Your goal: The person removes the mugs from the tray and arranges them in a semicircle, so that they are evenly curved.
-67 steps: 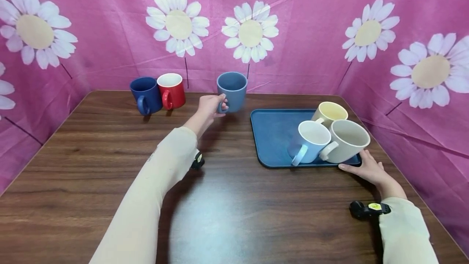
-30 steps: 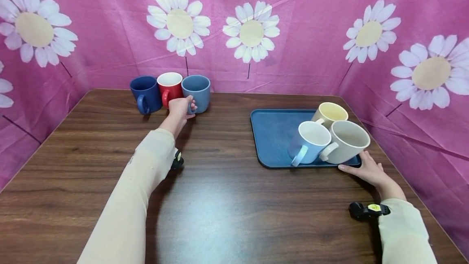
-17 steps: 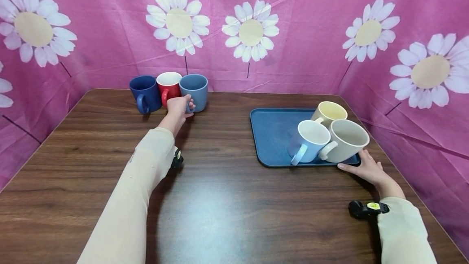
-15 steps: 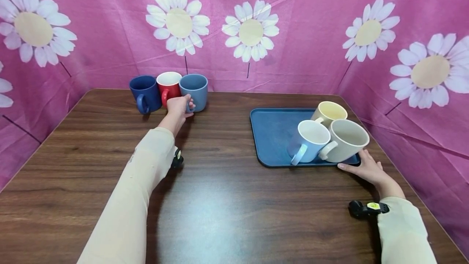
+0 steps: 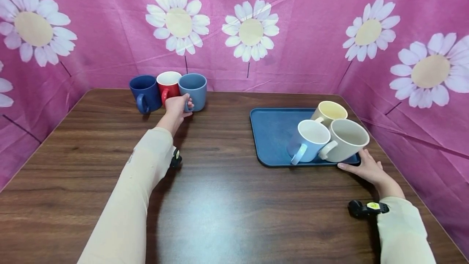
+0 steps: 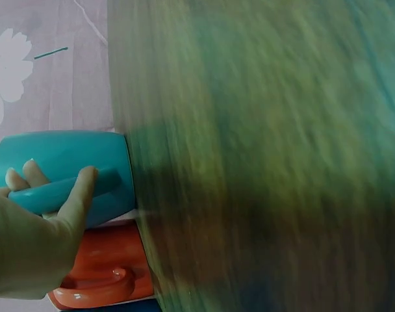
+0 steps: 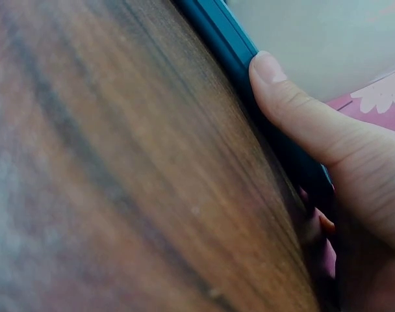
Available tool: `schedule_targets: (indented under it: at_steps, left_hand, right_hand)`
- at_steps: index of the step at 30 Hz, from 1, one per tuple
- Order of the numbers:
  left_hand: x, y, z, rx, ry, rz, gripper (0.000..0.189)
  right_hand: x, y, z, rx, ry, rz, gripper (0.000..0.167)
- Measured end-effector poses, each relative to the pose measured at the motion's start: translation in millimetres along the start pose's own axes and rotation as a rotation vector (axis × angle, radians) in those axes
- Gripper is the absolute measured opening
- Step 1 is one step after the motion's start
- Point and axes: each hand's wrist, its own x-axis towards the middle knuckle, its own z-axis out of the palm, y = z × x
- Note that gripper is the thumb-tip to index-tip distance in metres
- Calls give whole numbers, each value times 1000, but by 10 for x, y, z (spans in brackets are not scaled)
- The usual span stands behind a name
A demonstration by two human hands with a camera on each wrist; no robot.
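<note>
My left hand (image 5: 176,106) holds the grey-blue mug (image 5: 198,89) by its handle; the mug stands upright at the back of the table, right beside the red mug (image 5: 169,86). In the left wrist view, fingers curl through the handle of that mug (image 6: 67,149). A dark blue mug (image 5: 143,92) is on the far side of the red one. Over on the right, my right hand (image 5: 371,170) grips the near right corner of the blue tray (image 5: 271,133). Its thumb (image 7: 282,94) lies against the tray's rim in the right wrist view.
Three mugs crowd the tray's right part: a light blue mug (image 5: 310,146), a large off-white mug (image 5: 342,146) and a pale yellow mug (image 5: 327,115). The wooden table (image 5: 220,190) ends at a pink flowered cloth (image 5: 293,52) at the back and sides.
My left hand has brought the grey-blue mug leftward, from apart to beside the red mug, with only a slight leftward shift in the last half second. The right hand and tray have stayed put.
</note>
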Motion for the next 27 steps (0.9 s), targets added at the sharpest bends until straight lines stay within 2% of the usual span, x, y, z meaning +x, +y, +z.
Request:
schedule_targets:
  at_steps: [13, 19, 27]
  left_hand:
    - [6, -30, -72, -34, -43, 16, 21]
    - [-5, -51, -154, -7, -43, 84, 22]
    - [-66, -49, -271, -25, -76, 171, 23]
  right_hand:
    - [11, 23, 15, 0, 7, -8, 93]
    - [17, 21, 7, 2, 12, -13, 93]
    - [17, 19, 12, 3, 9, -6, 94]
